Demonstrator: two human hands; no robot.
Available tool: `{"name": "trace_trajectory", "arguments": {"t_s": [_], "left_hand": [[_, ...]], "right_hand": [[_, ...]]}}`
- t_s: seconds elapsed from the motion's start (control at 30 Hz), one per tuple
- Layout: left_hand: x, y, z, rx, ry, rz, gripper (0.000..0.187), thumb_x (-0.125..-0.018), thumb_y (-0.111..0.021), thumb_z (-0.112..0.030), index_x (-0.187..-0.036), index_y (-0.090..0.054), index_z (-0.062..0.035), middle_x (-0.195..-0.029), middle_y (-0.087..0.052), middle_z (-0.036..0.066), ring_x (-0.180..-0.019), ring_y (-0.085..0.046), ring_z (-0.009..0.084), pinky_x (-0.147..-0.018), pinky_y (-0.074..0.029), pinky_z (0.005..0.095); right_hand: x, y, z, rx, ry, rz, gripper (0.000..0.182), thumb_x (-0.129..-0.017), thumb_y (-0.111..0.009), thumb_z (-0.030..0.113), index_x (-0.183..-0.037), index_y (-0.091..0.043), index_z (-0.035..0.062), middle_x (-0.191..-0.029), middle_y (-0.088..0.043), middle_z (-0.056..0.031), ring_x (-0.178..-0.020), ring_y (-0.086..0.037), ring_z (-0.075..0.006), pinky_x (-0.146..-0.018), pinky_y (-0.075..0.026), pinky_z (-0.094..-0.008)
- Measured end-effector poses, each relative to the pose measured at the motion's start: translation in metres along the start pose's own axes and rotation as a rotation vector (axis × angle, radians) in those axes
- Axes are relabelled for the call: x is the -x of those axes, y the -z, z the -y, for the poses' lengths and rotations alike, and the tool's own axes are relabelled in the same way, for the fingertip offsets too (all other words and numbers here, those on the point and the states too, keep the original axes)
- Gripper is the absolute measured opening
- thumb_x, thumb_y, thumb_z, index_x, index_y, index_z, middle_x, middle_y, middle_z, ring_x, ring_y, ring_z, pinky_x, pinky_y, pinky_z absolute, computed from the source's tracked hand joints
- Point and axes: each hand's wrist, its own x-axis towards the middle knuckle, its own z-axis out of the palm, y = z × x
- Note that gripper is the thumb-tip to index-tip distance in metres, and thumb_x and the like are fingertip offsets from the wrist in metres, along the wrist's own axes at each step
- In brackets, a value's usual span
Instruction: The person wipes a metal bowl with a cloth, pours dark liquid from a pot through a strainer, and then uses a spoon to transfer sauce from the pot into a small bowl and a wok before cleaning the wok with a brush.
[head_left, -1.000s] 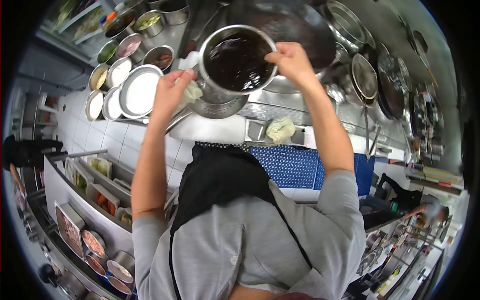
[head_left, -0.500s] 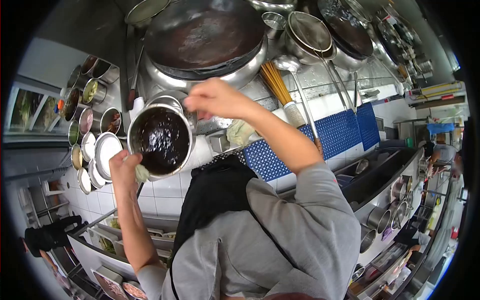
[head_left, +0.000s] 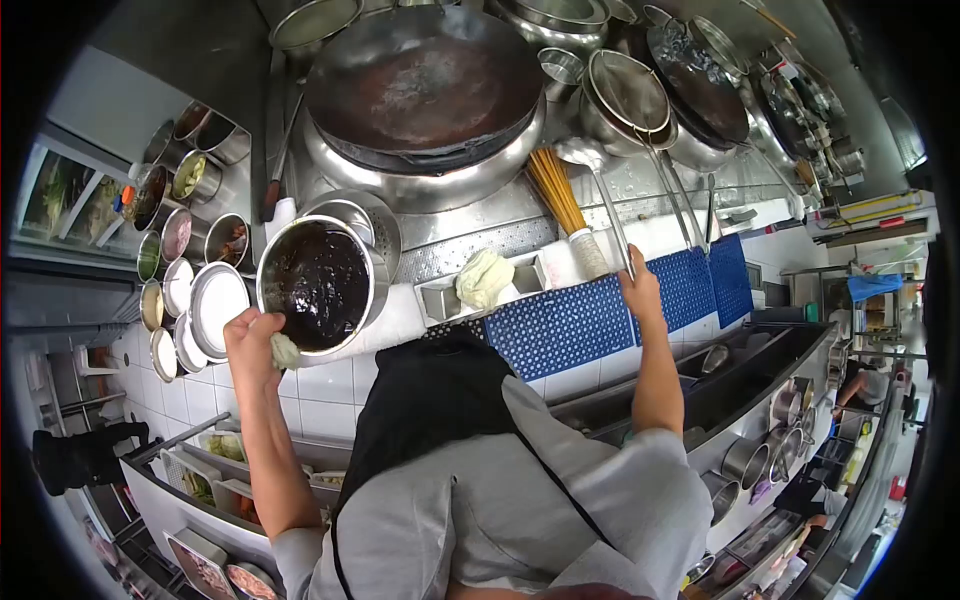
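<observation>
My left hand [head_left: 252,345] is closed on the rim of a steel pot [head_left: 375,292] of dark, glossy liquid, with a pale cloth [head_left: 284,351] bunched at the fingers. The pot is tilted a little, its opening facing up. Over the blue perforated mat [head_left: 560,325], my right hand [head_left: 640,284] is wrapped round the handle end of a long steel ladle [head_left: 608,205]. The ladle's bowl lies beside a bundle of thin wooden sticks [head_left: 556,190]. Behind the pot sits a perforated steel strainer [head_left: 385,235].
A large dark wok [head_left: 425,85] sits on the stove ahead. Strainers [head_left: 630,90] rest to its right. Several small containers and white bowls [head_left: 219,305] stand at left. A crumpled cloth [head_left: 486,278] lies near the front edge. People are visible at far left and far right.
My right hand has moved from above the pot, down and to the right, and has taken hold of the ladle's handle. My left hand still holds the pot.
</observation>
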Motion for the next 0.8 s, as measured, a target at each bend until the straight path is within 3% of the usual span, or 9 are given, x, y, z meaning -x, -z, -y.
{"name": "trace_trajectory", "arguments": {"t_s": [0.1, 0.13, 0.27, 0.43, 0.47, 0.57, 0.7, 0.8], "left_hand": [[-0.002, -0.004, -0.007, 0.025, 0.002, 0.014, 0.003, -0.075, -0.063, 0.003, -0.078, -0.064, 0.0018, -0.07, -0.064, 0.005, -0.055, -0.057, 0.0118, -0.051, -0.044, 0.0254], [-0.003, -0.009, -0.01, 0.043, -0.001, 0.006, 0.003, -0.075, -0.063, 0.004, -0.078, -0.064, 0.0017, -0.07, -0.064, 0.005, -0.054, -0.056, 0.0116, -0.051, -0.044, 0.0255], [-0.008, -0.013, -0.015, 0.034, -0.027, 0.016, 0.003, -0.076, -0.064, 0.002, -0.073, -0.065, 0.0001, -0.068, -0.064, 0.004, -0.054, -0.057, 0.0112, -0.051, -0.044, 0.0261], [-0.007, -0.004, -0.015, 0.057, -0.029, -0.015, 0.003, -0.072, -0.064, 0.003, -0.071, -0.066, 0.0008, -0.067, -0.065, 0.007, -0.052, -0.058, 0.0141, -0.049, -0.044, 0.0277], [-0.008, -0.003, -0.014, 0.065, -0.031, -0.026, 0.004, -0.072, -0.064, 0.003, -0.069, -0.065, 0.0003, -0.065, -0.065, 0.007, -0.051, -0.058, 0.0143, -0.048, -0.044, 0.0282], [-0.01, 0.004, -0.006, 0.06, -0.056, -0.05, 0.008, -0.07, -0.065, 0.003, -0.063, -0.063, -0.0013, -0.06, -0.062, 0.006, -0.049, -0.055, 0.0139, -0.047, -0.041, 0.0291], [-0.008, 0.008, 0.004, 0.053, -0.044, -0.075, 0.009, -0.071, -0.064, 0.004, -0.064, -0.061, -0.0018, -0.061, -0.06, 0.004, -0.048, -0.053, 0.0129, -0.046, -0.04, 0.0284], [-0.006, 0.011, 0.014, 0.055, -0.033, -0.089, 0.009, -0.071, -0.063, 0.004, -0.065, -0.061, -0.0014, -0.061, -0.061, 0.004, -0.048, -0.053, 0.0129, -0.046, -0.041, 0.0282]], "right_hand": [[0.0, 0.065, 0.071, -0.43, -0.377, 0.259, 0.069, -0.092, -0.061, 0.005, -0.155, -0.035, 0.0128, -0.077, -0.067, -0.0133, -0.054, -0.061, -0.0211, -0.048, -0.05, -0.0372], [0.003, 0.067, 0.084, -0.64, -0.424, 0.251, 0.068, -0.094, -0.059, 0.005, -0.157, -0.034, 0.0127, -0.068, -0.057, -0.0038, -0.046, -0.047, -0.0083, -0.036, -0.039, -0.0275], [-0.012, 0.043, 0.139, -0.982, -0.55, 0.235, 0.066, -0.094, -0.055, 0.001, -0.156, -0.033, 0.0084, -0.063, -0.05, -0.0007, -0.042, -0.044, -0.0086, -0.035, -0.039, -0.0273], [-0.026, 0.083, 0.198, -0.949, -0.371, 0.099, 0.064, -0.095, -0.053, 0.001, -0.155, -0.032, 0.0044, -0.064, -0.051, -0.0012, -0.043, -0.046, -0.0091, -0.035, -0.039, -0.0267], [-0.036, 0.095, 0.212, -0.997, -0.329, 0.09, 0.064, -0.095, -0.054, 0.002, -0.155, -0.031, 0.0048, -0.064, -0.052, -0.0011, -0.043, -0.046, -0.0092, -0.035, -0.038, -0.0256], [-0.09, 0.134, 0.268, -1.005, 0.076, 0.099, 0.064, -0.095, -0.055, 0.005, -0.155, -0.033, 0.0079, -0.064, -0.051, 0.0001, -0.042, -0.047, -0.0097, -0.035, -0.04, -0.0248], [-0.186, 0.191, 0.388, -1.007, 0.272, 0.233, 0.058, -0.095, -0.056, 0.005, -0.15, -0.039, 0.0022, -0.066, -0.054, -0.0039, -0.038, -0.048, -0.0122, -0.034, -0.04, -0.0284], [-0.266, 0.199, 0.476, -0.918, 0.349, 0.29, 0.033, -0.095, -0.058, 0.007, -0.127, -0.056, 0.0005, -0.067, -0.054, -0.0029, -0.042, -0.049, -0.0119, -0.036, -0.04, -0.0285]]}}
